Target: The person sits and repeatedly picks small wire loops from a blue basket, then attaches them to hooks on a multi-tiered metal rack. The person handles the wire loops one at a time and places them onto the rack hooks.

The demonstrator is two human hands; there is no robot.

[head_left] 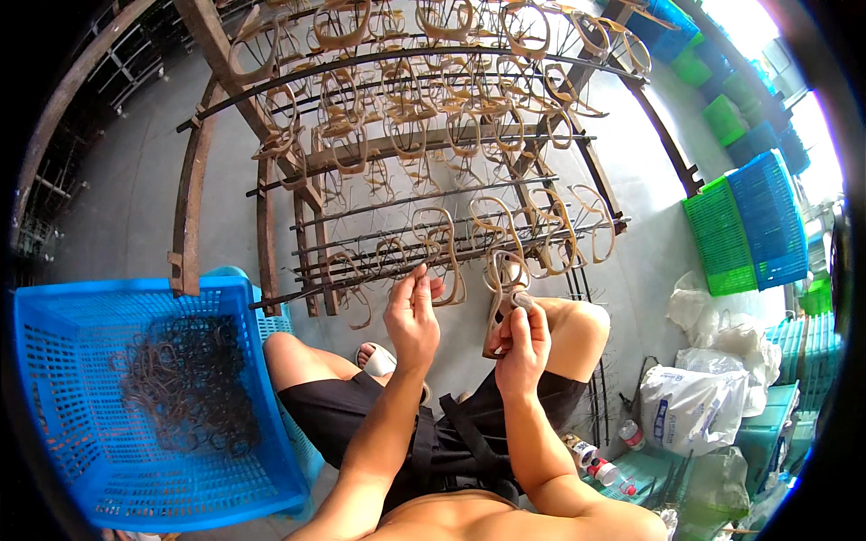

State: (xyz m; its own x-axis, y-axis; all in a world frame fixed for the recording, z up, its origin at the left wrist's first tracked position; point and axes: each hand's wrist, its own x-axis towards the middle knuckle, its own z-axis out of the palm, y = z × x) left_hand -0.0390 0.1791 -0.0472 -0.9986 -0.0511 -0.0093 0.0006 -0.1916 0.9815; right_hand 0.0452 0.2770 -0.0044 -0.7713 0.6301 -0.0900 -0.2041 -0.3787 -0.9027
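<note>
Rows of tan, loop-shaped frames hang from a rack of dark bars in front of me. My left hand (415, 316) is raised at the lowest bar, beside a hanging tan loop frame (460, 284). Its fingertips are pressed together, and whatever is between them is too small to make out. To the right, my right hand (526, 347) is closed, thumb against fingers, on a brownish loop-shaped frame (495, 329) just below the rack's lowest row. Part of that frame is hidden by the fingers.
A blue plastic basket (81, 491) with many dark curled loops (194, 388) stands at my left. Brown wooden posts (188, 216) support the rack. Green and blue crates (749, 225), white plastic bags (695, 406) and bottles (606, 471) are at my right.
</note>
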